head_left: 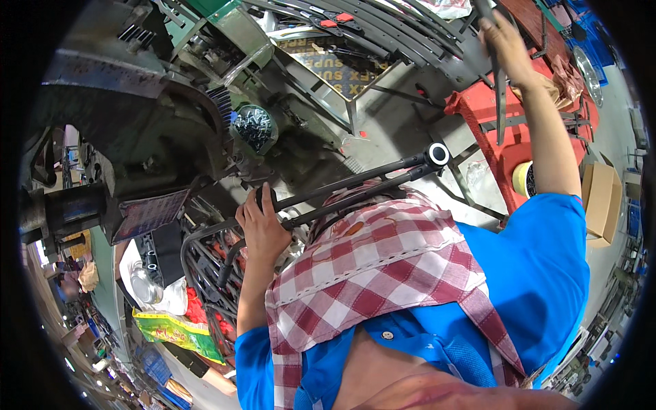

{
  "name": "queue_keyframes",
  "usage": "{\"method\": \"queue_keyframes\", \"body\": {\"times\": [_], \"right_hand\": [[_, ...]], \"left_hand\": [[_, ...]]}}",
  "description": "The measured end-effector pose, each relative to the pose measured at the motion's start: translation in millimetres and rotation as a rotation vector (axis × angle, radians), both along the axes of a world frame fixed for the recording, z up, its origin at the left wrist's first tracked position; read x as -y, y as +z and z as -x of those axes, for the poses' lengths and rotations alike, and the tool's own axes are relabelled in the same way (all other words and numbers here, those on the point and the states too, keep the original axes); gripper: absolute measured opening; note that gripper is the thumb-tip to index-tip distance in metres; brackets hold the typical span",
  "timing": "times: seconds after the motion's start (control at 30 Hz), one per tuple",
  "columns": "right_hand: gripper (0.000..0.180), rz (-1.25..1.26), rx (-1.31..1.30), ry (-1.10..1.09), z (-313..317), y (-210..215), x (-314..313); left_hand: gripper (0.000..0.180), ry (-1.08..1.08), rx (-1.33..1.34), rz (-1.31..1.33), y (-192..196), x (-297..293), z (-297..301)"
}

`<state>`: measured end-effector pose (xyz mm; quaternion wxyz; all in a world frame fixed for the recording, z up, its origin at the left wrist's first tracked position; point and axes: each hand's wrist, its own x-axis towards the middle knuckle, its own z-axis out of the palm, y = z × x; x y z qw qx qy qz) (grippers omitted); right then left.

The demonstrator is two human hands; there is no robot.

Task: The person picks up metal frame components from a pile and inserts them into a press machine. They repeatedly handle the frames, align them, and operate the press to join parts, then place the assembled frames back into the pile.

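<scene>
The left hand [260,229] was closed around a black bent metal tube [355,186] at the press; the right hand [504,42] gripped another strip [501,96] (raised above the rack). Forming appeared unfinished.

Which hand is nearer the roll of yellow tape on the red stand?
Right. The right hand grips a dark bar above the yellow tape roll; the left hand holds black tubing far to its left.
</scene>
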<state>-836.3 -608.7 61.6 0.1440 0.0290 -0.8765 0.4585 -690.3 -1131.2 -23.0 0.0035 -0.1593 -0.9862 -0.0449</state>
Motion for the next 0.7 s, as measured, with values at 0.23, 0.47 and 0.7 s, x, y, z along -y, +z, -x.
{"method": "queue_keyframes", "body": {"times": [0.23,0.47,0.7], "right_hand": [[0.058,-0.106,0.038,0.044,-26,-72,4],[0.045,-0.548,-0.009,0.195,-26,-94,24],[0.049,-0.605,0.005,0.451,-16,-86,80]], "left_hand": [[0.087,-0.049,-0.024,0.026,13,-15,2],[0.095,0.059,0.062,0.017,7,-9,-9],[0.093,0.063,-0.120,0.012,29,5,-42]]}}
